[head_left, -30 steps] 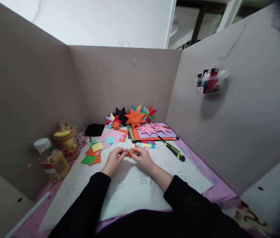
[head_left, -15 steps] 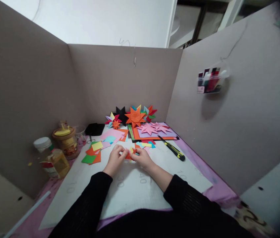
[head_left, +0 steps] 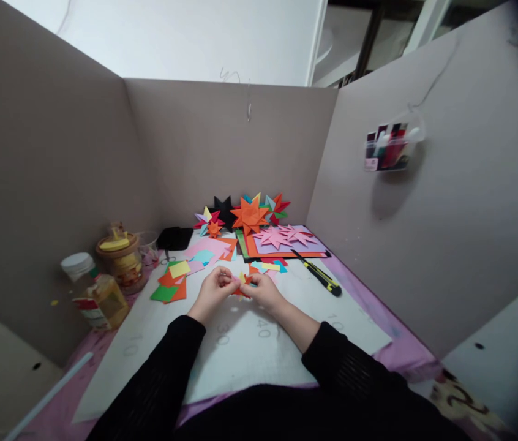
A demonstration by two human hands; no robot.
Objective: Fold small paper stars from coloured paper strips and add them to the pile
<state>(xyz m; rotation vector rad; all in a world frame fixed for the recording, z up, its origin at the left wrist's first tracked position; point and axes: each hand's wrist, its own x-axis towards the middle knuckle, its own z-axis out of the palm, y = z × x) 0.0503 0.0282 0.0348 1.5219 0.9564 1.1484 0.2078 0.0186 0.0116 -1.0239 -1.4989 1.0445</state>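
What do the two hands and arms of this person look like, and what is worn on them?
Both the left hand and the right hand are bare, without gloves. Long black sleeves cover the arms but end before the wrists; finely textured lines show on the right one.

Soft, rather dim light covers the white sheet [head_left: 240, 367]; the brightest area is the pale wall [head_left: 185, 37], high beyond its far edge. The left panel [head_left: 57, 153], beside the sheet, sinks into grey-brown gloom. Up to the sheet's right, a hanging container [head_left: 415, 130] looks smeared, with a soft shadow [head_left: 392, 193] below it, suggesting light from above. Faint shade lies on the sheet beneath the left hand [head_left: 213, 293] and right hand [head_left: 264, 293]. Wide-angle stretch distorts the surroundings; a blurred black margin lies far right of the sheet.
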